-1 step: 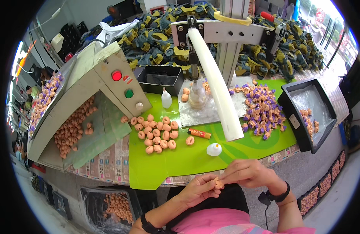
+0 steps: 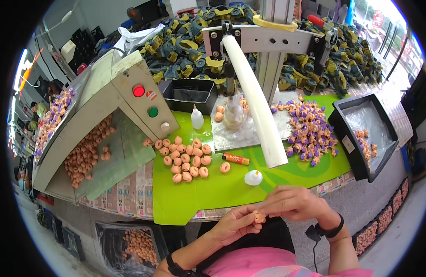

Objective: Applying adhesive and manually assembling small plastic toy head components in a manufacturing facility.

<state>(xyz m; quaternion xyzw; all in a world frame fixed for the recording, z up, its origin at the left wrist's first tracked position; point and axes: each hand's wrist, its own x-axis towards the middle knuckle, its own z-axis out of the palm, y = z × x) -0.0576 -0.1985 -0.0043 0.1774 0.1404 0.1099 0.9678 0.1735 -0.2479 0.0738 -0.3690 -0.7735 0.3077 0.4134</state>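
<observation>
In front of my lap, just beyond the table's near edge, my left hand pinches a small peach-coloured toy head between thumb and fingers. Small dark marks show on it. My right hand comes in from the right, its fingers pressed together with their tips against or very near the toy head. Whatever those fingertips hold is hidden. On the green mat, round peach pieces with openings lie in a loose group. Closest to my hands stands a white squeeze bottle with an orange tip.
A glue-stick-like orange tube lies mid-mat. A press with a white tube overhangs a metal plate. Right are purple-and-peach figures and a black tray. A control box stands left, another bottle beside it.
My right hand's fingers have shifted slightly at the toy head. My left hand keeps its hold, and the things on the table stay put.
</observation>
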